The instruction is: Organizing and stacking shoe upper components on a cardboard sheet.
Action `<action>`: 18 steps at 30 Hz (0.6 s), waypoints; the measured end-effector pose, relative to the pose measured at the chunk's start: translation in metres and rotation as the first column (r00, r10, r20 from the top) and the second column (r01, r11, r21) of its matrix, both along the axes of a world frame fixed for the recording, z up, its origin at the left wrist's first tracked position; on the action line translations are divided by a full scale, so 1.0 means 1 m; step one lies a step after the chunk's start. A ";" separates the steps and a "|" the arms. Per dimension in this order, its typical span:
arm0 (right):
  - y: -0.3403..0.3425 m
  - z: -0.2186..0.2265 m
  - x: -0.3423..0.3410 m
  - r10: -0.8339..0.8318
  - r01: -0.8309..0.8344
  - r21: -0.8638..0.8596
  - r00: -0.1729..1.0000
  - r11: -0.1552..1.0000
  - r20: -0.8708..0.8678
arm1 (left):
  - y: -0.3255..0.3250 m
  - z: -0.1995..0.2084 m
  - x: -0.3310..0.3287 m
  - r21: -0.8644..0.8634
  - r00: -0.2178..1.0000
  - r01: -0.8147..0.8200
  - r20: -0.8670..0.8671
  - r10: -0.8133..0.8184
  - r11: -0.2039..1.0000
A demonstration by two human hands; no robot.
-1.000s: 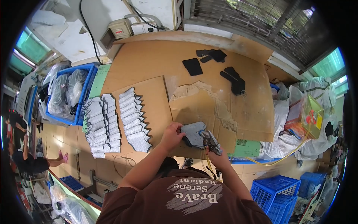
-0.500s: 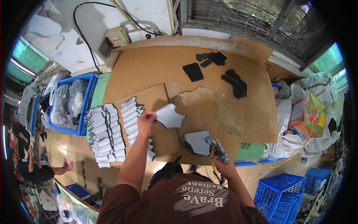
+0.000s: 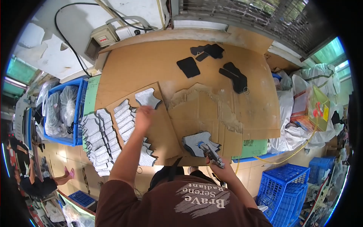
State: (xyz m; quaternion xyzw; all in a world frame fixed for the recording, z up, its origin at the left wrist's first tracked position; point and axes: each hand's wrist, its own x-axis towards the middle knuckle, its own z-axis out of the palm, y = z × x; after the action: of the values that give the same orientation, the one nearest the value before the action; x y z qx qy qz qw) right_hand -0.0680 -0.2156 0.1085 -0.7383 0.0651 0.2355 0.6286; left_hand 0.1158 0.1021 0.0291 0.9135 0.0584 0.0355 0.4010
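My left hand is closed at the lower edge of a grey cut piece with a dark notched border. That piece lies at the top of the cardboard sheet, above a row of overlapping similar pieces; the fingertips are partly hidden. Gripped in my right hand is a metal spray gun with a blue tip. Its tip is over a small stack of grey pieces near the table's front edge.
Further rows of grey pieces lie on the left. Black cut pieces sit farther back. A blue crate with plastic bags stands left of the table; white bags, a yellow hose and blue crates are on the right.
My left hand has carried the grey piece left and laid it above the middle row. The spray gun has moved left over the stack. The whole view has shifted slightly.
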 end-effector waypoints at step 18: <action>0.015 -0.018 0.000 -0.074 0.074 0.066 0.997 0.995 -0.003 | -0.098 0.017 -0.105 -0.197 0.923 0.385 0.076 -0.377 0.902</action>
State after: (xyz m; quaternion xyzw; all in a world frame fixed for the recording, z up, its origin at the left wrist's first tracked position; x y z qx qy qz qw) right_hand -0.0685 -0.2008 0.0900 -0.7142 0.0847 0.2142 0.6610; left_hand 0.0113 0.0043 0.0464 0.8595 -0.1251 -0.0333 0.4945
